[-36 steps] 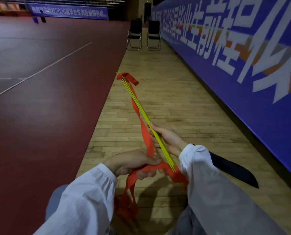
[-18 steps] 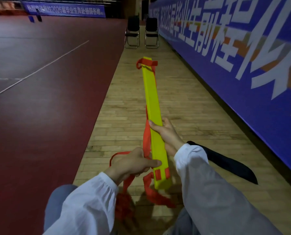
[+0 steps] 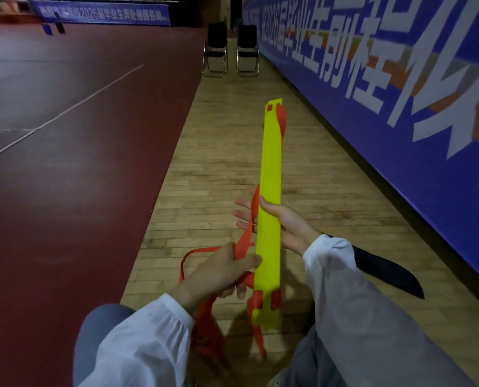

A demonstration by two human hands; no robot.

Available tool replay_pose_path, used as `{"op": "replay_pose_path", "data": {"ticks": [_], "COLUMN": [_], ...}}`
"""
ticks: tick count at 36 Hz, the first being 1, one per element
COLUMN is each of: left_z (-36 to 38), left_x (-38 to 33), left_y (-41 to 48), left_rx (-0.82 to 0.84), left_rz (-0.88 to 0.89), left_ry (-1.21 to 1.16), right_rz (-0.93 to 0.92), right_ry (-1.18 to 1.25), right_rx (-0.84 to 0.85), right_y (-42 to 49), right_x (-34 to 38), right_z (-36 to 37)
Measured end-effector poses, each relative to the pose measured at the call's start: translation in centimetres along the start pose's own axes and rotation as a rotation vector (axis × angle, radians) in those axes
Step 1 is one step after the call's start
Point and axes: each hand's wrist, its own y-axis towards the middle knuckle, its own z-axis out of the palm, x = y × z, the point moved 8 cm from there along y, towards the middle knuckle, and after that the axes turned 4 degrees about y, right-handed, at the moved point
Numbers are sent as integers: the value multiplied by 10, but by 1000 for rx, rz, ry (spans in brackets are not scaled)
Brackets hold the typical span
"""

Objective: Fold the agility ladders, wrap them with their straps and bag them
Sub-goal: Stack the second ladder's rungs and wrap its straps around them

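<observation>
A folded agility ladder [image 3: 271, 174], a stack of flat yellow rungs, points away from me over the wooden floor with its broad face up. My right hand [image 3: 285, 222] holds the stack near its middle, thumb across the top and fingers underneath. Red straps [image 3: 246, 241] run along the stack's left side and hang in loose loops below it. My left hand [image 3: 221, 272] grips a bunch of the red strap beside the lower part of the stack, thumb touching the yellow edge. A black bag [image 3: 386, 270] lies on the floor behind my right forearm.
I sit on a strip of wooden floor [image 3: 227, 152] between a dark red court [image 3: 65, 163] on the left and a long blue banner wall [image 3: 400, 107] on the right. Two black folding chairs [image 3: 231, 48] stand far ahead.
The rung stack turned from edge-on to its flat face up and swung slightly right. My left hand shifted its hold on the red strap beside the stack.
</observation>
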Motion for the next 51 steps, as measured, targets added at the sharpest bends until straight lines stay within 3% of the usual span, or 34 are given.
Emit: {"op": "replay_pose_path", "data": {"ticks": [4,8,12,18,20,23,29,33,41,45,51], "left_z": [-10,-20,-27,-47,-50,-44,-26,-13,-12,-9,-3], "left_x": [3,8,12,21,22,15,22,12,6,11,18], "left_y": [3,10,17,14,11,13,29,27,27,30,27], "left_rx": [-126,-160,-220,-555,-588,-468,-31,207,431,408,554], "left_rz": [40,-18,-38,81,154,285,118,135,178,206,12], "left_ry": [20,-118,-79,-174,-204,-248,-295,-272,-127,8,94], "right_rz": [-59,-76,-93,-132,-140,-144,-103,-69,-10,-17,-6], "right_ry": [-50,-170,-151,-132,-153,-176,-255,-236,-227,-233,-315], "right_rx": [-30,-28,-43,-99,-117,-146,-139,-109,-57,-55,-59], "right_y": [1,-3,-4,1,1,1,-2,-1,-2,-1,-2], "right_x": [7,13,13,14,14,15,14,8,2,4,-3], "right_z": [-4,-2,2,4,5,3,4,10,22,24,18]}}
